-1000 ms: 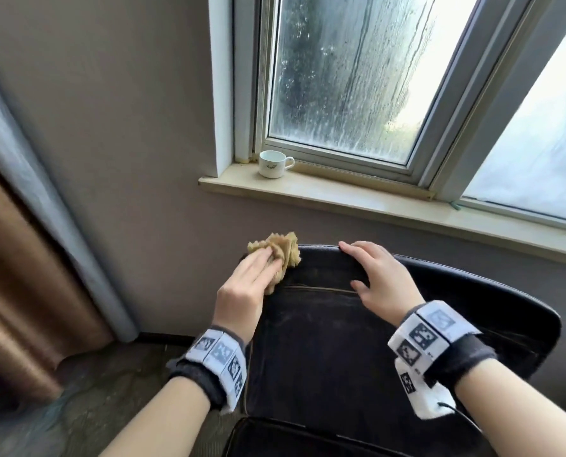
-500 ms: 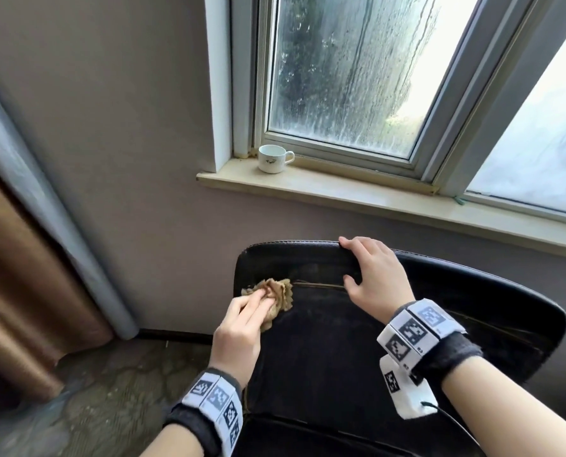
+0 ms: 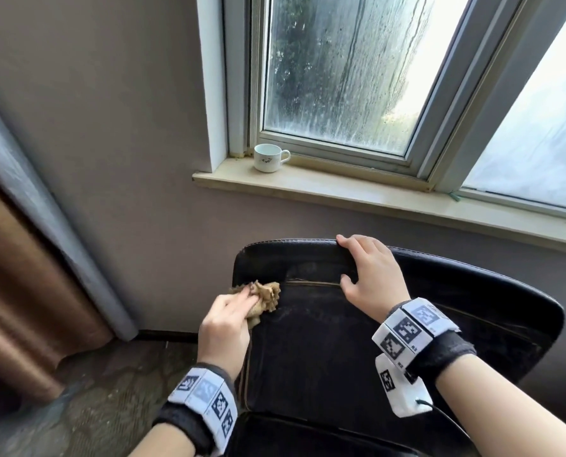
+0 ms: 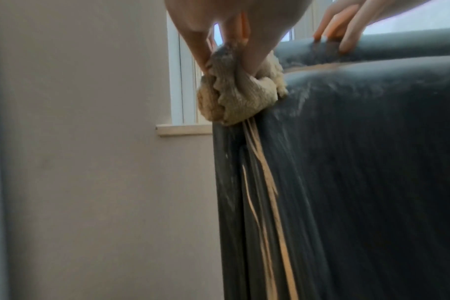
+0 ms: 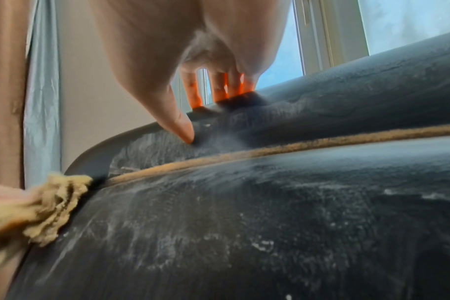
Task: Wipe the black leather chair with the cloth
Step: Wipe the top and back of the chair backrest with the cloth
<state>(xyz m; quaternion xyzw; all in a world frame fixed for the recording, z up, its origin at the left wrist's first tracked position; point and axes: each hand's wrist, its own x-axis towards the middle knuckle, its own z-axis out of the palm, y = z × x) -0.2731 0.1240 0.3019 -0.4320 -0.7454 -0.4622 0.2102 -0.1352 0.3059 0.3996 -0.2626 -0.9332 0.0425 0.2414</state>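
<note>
The black leather chair point(image 3: 324, 341) stands below the window, its backrest point(image 4: 373, 162) point(image 5: 270, 223) streaked with pale dust. My left hand point(image 3: 229, 316) grips a crumpled tan cloth point(image 3: 265, 293) point(image 4: 234, 95) point(image 5: 39, 211) and presses it against the left edge of the backrest, a little below the top corner. My right hand point(image 3: 370, 275) holds the top rim of the backrest: the fingers point(image 5: 219, 87) curl over the rim and the thumb point(image 5: 183, 130) presses on the front face.
A white cup point(image 3: 268, 157) sits on the window sill point(image 3: 374, 202) behind the chair. A brown and grey curtain point(image 3: 28, 258) hangs at the left. The wall is close behind the backrest. Mottled floor point(image 3: 93, 390) lies left of the chair.
My left hand has carried the cloth from the top left corner of the backrest down along its left edge. The right hand stays on the top rim.
</note>
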